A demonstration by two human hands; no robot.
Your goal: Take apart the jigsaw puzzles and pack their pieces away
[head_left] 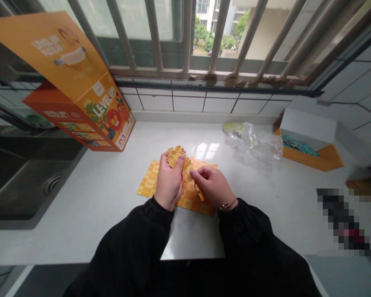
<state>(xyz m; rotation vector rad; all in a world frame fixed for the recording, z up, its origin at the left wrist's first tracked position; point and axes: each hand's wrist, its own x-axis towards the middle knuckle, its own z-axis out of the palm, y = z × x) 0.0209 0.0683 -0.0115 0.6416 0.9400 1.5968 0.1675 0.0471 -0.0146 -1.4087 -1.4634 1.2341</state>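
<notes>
My left hand (168, 181) is closed around a stack of orange-yellow puzzle pieces (175, 154), held just above the counter. My right hand (212, 185) pinches a single puzzle piece (199, 192) beside it, fingers curled. Both hands hover over an orange checkered puzzle sheet (148, 181) lying flat on the white counter (111, 181), partly hidden by my hands and black sleeves.
An orange puzzle box (80, 95) leans at the back left, next to a dark sink (21, 181). A crumpled clear plastic bag (256, 142) and an open orange-and-white box tray (309, 142) sit at the right. A barred window runs along the back.
</notes>
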